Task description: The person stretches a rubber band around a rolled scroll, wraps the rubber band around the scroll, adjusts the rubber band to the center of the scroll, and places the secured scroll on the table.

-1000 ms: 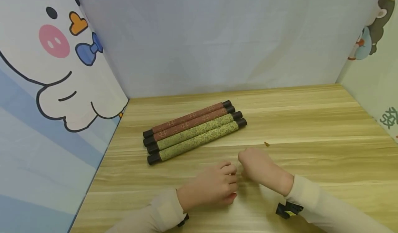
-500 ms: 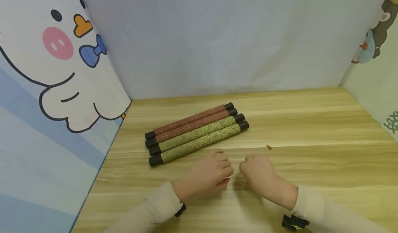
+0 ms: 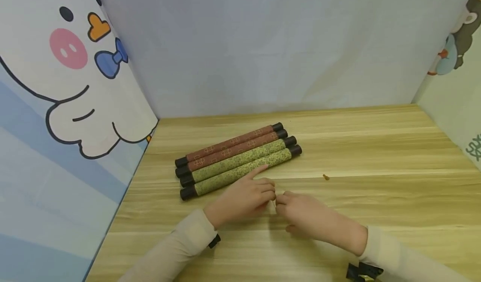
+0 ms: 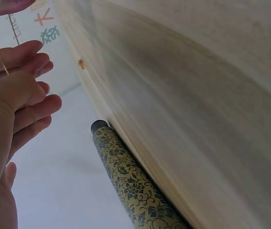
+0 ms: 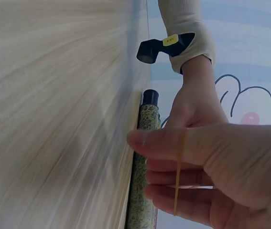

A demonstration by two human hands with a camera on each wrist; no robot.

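Note:
My left hand (image 3: 238, 200) and right hand (image 3: 312, 215) meet fingertip to fingertip above the wooden table. A thin yellowish rubber band (image 5: 178, 176) runs across the thumb and fingers of the right hand in the right wrist view. Strands of it also cross the curled fingers in the left wrist view, so both hands hold it. The left index finger points out over the nearest green scroll (image 3: 244, 171), overlapping it in the head view. Behind it lie another green scroll (image 3: 234, 161) and two red-brown scrolls (image 3: 229, 142), side by side, all with black ends.
A small orange-brown scrap (image 3: 325, 176) lies on the wooden table (image 3: 394, 148), right of the scrolls. A pale cloth wall (image 3: 282, 44) closes off the back. Cartoon-printed panels (image 3: 75, 106) stand at both sides.
The hands, apart before, have come together. The left hand has moved up and left toward the scrolls, its index finger now extended. The scrolls stay in place.

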